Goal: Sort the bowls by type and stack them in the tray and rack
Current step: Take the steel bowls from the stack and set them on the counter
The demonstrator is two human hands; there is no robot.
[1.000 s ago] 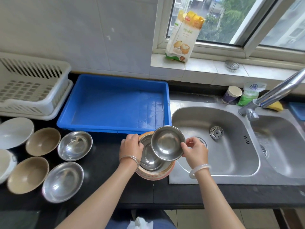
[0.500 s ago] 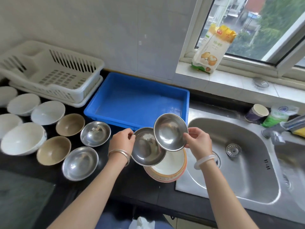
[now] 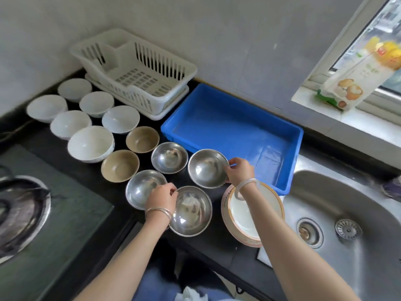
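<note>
Left hand (image 3: 161,197) pinches near steel bowl (image 3: 192,212), right hand (image 3: 239,170) far steel bowl (image 3: 206,169); rim-only grips could slip, bowls colliding

Silver bangles (image 3: 158,212) left, pale bangle (image 3: 247,183) right.

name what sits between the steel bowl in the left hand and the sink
A stack of orange-rimmed dishes stands between that steel bowl and the sink, as the head view shows.
</note>
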